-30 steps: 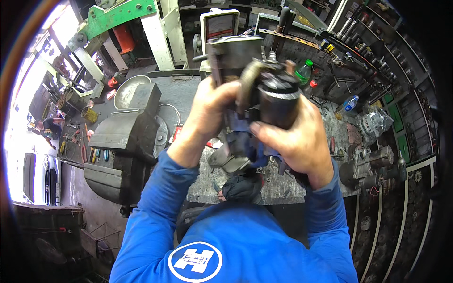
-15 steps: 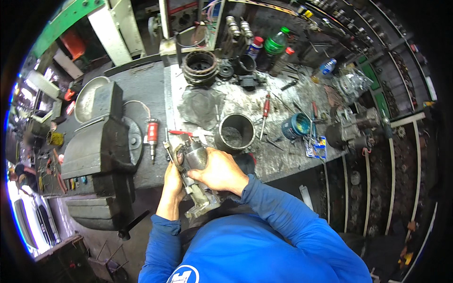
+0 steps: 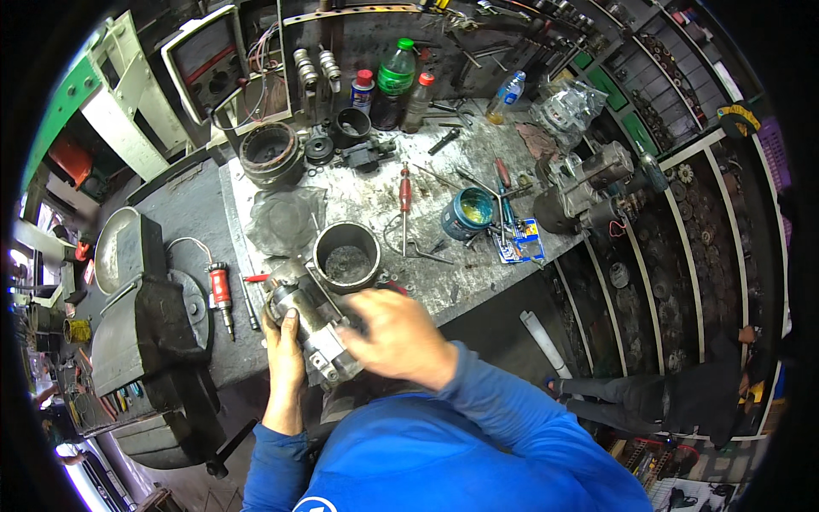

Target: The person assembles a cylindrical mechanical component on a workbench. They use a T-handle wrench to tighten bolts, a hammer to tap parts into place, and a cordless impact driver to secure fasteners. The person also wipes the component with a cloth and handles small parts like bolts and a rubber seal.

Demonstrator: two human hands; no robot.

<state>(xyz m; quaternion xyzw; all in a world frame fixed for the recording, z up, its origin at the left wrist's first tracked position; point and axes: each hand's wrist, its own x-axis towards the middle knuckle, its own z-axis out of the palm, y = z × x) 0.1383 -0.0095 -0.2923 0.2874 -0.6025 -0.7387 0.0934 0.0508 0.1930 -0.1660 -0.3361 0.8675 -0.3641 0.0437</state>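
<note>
A metal starter motor (image 3: 300, 309) with a cylindrical solenoid is held over the bench's front edge, in front of my body. Wrapped round its left side, my left hand (image 3: 284, 354) is closed on it with the thumb on the casing. My right hand (image 3: 399, 335) is at the unit's right side; its fingers are smeared by motion, so I cannot tell whether they touch it. Just beyond the starter stands an open metal cylinder (image 3: 317, 260). A red-handled air tool (image 3: 220, 288) lies left of it, and a red screwdriver (image 3: 405, 189) to the far right.
A large bench vise (image 3: 128, 316) stands at the left. On the bench are a blue grease tub (image 3: 456, 224), a green-capped bottle (image 3: 395, 81) and another motor unit (image 3: 589, 183). Parts shelves (image 3: 657, 273) line the right, where a person in dark clothes (image 3: 682, 397) is.
The view has swung right, so the bench appears farther left. My right hand has come off the solenoid and is now blurred by motion. The starter motor sits turned differently in my left hand.
</note>
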